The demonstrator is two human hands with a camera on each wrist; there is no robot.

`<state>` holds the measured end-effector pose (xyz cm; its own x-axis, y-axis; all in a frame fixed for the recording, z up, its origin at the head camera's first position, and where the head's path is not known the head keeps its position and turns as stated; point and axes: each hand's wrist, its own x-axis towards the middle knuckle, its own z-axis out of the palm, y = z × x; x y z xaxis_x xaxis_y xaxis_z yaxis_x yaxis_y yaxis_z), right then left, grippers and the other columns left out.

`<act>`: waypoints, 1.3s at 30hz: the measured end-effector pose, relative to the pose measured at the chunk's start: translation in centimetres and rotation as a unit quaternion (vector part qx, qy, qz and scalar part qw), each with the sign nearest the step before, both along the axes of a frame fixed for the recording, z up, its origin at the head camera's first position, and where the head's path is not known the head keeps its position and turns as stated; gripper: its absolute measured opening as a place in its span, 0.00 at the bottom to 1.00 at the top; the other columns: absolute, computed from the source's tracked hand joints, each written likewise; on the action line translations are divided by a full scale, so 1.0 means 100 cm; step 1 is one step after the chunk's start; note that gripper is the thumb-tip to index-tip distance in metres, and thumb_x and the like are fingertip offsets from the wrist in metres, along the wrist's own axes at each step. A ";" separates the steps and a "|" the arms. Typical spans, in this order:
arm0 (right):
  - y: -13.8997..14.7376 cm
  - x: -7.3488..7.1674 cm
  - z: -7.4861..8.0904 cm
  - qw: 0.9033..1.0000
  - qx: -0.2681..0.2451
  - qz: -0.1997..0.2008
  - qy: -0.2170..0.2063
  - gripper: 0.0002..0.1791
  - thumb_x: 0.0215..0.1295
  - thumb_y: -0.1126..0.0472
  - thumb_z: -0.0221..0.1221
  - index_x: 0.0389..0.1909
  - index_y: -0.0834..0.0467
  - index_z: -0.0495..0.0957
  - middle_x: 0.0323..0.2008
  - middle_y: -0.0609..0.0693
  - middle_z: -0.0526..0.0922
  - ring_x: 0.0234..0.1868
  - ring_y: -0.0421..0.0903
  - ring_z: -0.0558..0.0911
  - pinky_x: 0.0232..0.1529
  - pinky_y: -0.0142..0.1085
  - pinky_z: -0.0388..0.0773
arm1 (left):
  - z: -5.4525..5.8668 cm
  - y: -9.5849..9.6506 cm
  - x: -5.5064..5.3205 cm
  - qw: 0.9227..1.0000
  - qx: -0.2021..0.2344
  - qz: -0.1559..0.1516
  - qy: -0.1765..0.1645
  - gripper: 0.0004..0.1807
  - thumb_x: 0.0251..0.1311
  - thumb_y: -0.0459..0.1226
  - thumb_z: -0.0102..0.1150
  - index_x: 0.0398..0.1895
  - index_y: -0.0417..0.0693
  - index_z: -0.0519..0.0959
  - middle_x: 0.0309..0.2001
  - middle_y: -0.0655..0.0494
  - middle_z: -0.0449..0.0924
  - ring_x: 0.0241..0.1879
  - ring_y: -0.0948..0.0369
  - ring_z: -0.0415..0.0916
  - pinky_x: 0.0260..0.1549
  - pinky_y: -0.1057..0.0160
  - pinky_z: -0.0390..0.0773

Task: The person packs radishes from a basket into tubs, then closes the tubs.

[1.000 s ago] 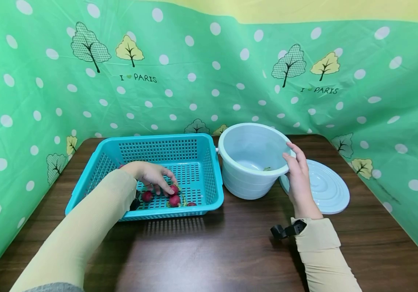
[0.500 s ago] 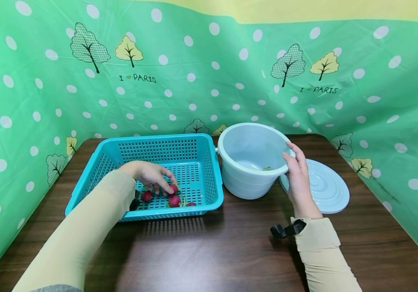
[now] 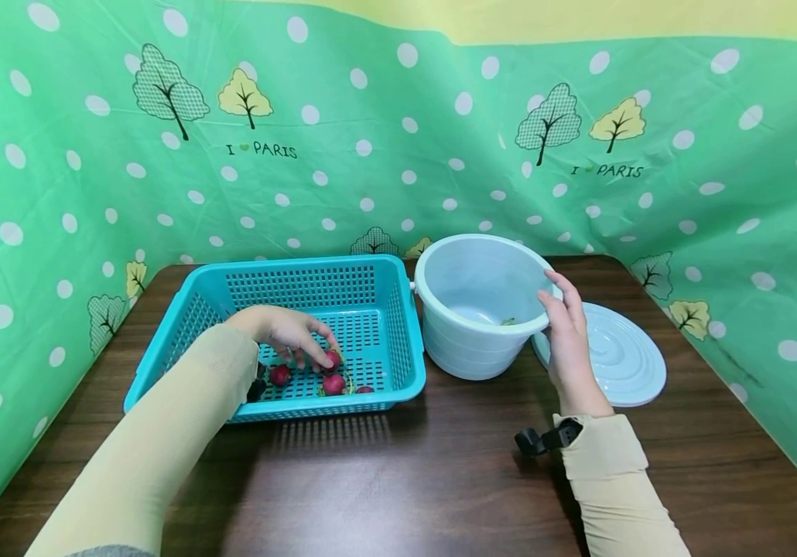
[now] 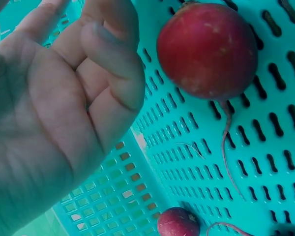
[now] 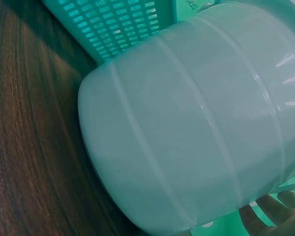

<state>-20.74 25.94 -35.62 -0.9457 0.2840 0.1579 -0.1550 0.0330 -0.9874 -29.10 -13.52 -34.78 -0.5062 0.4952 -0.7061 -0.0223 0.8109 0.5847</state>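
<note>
My left hand [image 3: 294, 334] reaches down into a blue perforated basket [image 3: 412, 340], thumb and fingers pinching a red radish [image 3: 333, 359]. Close by on the basket floor lie another radish [image 3: 333, 384], one to the left [image 3: 281, 376] and one near the front wall [image 3: 365, 390]. In the left wrist view a large radish [image 4: 206, 51] with a thin root tail shows beside the curled fingers [image 4: 115, 73]; the held one is hidden there. My right hand [image 3: 571, 344] grips the right rim of a pale blue bucket [image 3: 475, 348], thumb inside. A bit of green leaf shows within it.
A round pale blue lid [image 3: 624, 360] lies on the dark wooden table [image 3: 384, 480], right of the bucket and partly behind the right hand. Basket and bucket stand side by side. A green dotted cloth [image 3: 371, 170] hangs behind and around the table.
Hardly any difference: the radishes at my left fingertips have shifted very slightly. My right hand keeps its hold on the bucket rim.
</note>
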 end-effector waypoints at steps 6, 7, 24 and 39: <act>0.000 0.000 0.000 1.000 0.000 -0.003 0.003 0.27 0.75 0.52 0.46 0.73 0.46 0.61 0.74 0.49 0.57 0.67 0.48 0.64 0.61 0.41 0.60 | 0.001 0.002 0.001 1.000 0.000 0.003 0.005 0.21 0.62 0.48 0.65 0.57 0.55 0.76 0.44 0.51 0.83 0.32 0.58 0.73 0.33 0.62 0.72; 0.000 0.000 0.000 1.000 0.000 -0.004 0.003 0.27 0.75 0.52 0.46 0.73 0.46 0.61 0.74 0.49 0.57 0.67 0.48 0.64 0.61 0.41 0.60 | 0.000 0.002 0.001 1.000 0.000 0.003 0.007 0.21 0.62 0.48 0.65 0.56 0.55 0.76 0.44 0.52 0.83 0.31 0.58 0.73 0.33 0.62 0.72; 0.000 0.001 -0.002 1.000 0.002 -0.006 -0.003 0.27 0.75 0.52 0.46 0.73 0.45 0.60 0.74 0.49 0.57 0.67 0.47 0.64 0.60 0.39 0.60 | 0.016 0.000 0.000 0.999 0.018 -0.008 0.032 0.24 0.61 0.50 0.66 0.59 0.57 0.75 0.52 0.48 0.82 0.37 0.53 0.76 0.35 0.61 0.73; 0.000 0.001 -0.001 1.000 0.001 -0.003 0.000 0.27 0.75 0.52 0.46 0.73 0.45 0.60 0.74 0.49 0.57 0.67 0.47 0.64 0.59 0.38 0.61 | 0.048 -0.003 0.008 0.995 0.076 -0.019 0.067 0.24 0.64 0.48 0.63 0.62 0.54 0.73 0.49 0.46 0.83 0.36 0.55 0.75 0.34 0.62 0.73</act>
<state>-20.68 25.91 -35.73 -0.9439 0.2896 0.1590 -0.1551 0.0364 -0.9872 -28.31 -13.77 -29.94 -0.5696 0.6113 -0.5495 0.0922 0.7118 0.6963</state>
